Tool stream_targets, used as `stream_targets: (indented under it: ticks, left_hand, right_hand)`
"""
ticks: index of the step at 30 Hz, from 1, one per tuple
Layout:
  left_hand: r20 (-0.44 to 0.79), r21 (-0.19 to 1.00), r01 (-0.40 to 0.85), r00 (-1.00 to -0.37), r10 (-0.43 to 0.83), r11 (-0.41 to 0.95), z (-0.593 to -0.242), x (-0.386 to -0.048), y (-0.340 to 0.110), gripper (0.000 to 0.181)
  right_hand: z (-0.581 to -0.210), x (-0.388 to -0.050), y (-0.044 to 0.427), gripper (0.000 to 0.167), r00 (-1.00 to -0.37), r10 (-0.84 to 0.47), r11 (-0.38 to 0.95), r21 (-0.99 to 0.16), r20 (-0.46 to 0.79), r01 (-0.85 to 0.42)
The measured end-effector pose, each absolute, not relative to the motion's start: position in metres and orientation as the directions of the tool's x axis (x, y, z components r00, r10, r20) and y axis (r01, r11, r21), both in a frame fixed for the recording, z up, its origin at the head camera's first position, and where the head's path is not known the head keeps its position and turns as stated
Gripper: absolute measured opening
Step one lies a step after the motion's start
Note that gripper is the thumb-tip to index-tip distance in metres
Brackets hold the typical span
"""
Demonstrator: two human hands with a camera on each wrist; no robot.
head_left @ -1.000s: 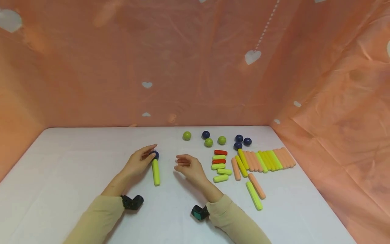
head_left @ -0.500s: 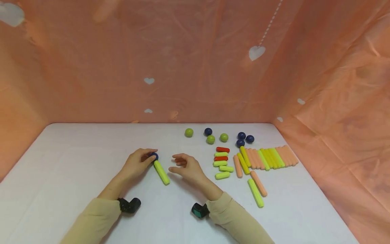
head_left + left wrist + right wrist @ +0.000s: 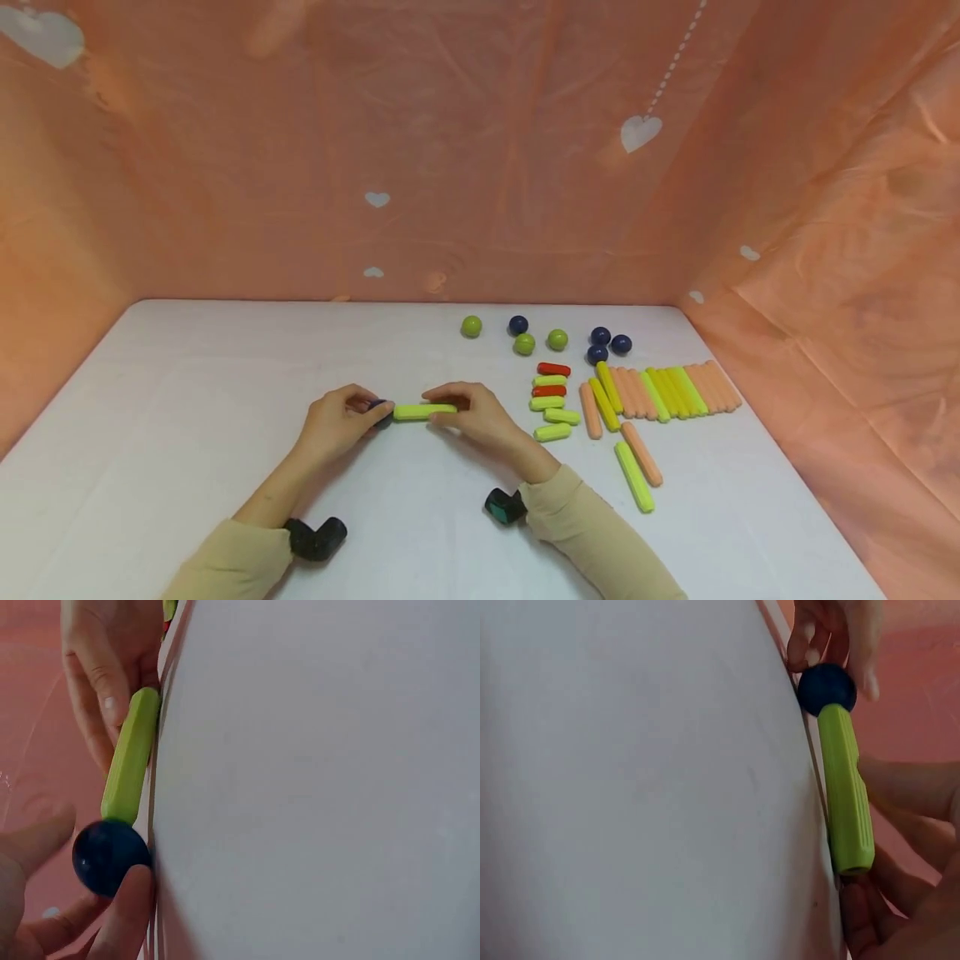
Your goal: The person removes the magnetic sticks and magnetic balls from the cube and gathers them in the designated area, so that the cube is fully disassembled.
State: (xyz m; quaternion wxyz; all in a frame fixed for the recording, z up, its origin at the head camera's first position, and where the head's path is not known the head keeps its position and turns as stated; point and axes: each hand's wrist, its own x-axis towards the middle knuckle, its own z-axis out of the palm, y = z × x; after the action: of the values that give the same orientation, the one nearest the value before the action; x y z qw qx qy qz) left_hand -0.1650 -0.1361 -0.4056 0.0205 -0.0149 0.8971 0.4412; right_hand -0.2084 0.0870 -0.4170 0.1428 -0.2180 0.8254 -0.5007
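My left hand [image 3: 330,427] pinches a dark blue ball [image 3: 109,855] between thumb and fingers, low over the white tabletop. From the ball, a lime-green ridged stick [image 3: 415,412] points right, its near end touching the ball. Around the stick's other end, my right hand [image 3: 483,419] has its thumb on the near side and fingers on the far side. The right wrist view shows a fingertip against the stick's [image 3: 844,795] side and its end face turned toward that camera. In the head view the left fingers partly hide the ball.
Green balls [image 3: 471,327] and dark blue balls [image 3: 601,336] lie along the back right. Short red sticks [image 3: 553,369] and short green ones are stacked loosely in front. Farther right is a row of long peach, yellow and green sticks [image 3: 675,392]. An orange cloth [image 3: 420,150] hangs behind.
The green stick has swung about the ball, from pointing toward me to pointing right. My right hand has come round its free end. The left hand and ball have shifted slightly nearer.
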Motion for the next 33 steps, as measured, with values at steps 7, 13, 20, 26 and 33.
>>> stream_targets:
  ticks: [7, 13, 20, 26, 33]
  left_hand:
    - [-0.032, 0.802, 0.013, -0.997, 0.065, 0.597, -0.409, -0.164, -0.142, 0.043]
    - [-0.030, 0.811, 0.009, -0.998, 0.056, 0.585, -0.412, -0.167, -0.143, 0.037]
    - [-0.057, 0.815, -0.019, -0.997, 0.048, 0.580, -0.412, -0.167, -0.143, 0.040]
    - [-0.054, 0.819, -0.012, -0.997, 0.056, 0.573, -0.412, -0.165, -0.143, 0.043]
    - [-0.068, 0.812, -0.030, -0.997, 0.045, 0.583, -0.414, -0.167, -0.147, 0.044]
  right_hand:
    - [-0.418, -0.210, 0.088, 0.024, -0.864, -0.498, 0.453, -0.871, -0.069, -0.191]
    - [-0.416, -0.212, 0.089, 0.024, -0.857, -0.509, 0.494, -0.841, -0.074, -0.221]
    - [-0.416, -0.212, 0.090, 0.023, -0.851, -0.523, 0.499, -0.825, -0.044, -0.265]
    - [-0.415, -0.212, 0.090, 0.022, -0.852, -0.522, 0.489, -0.833, -0.041, -0.259]
    - [-0.414, -0.212, 0.097, 0.020, -0.872, -0.489, 0.490, -0.839, -0.040, -0.237]
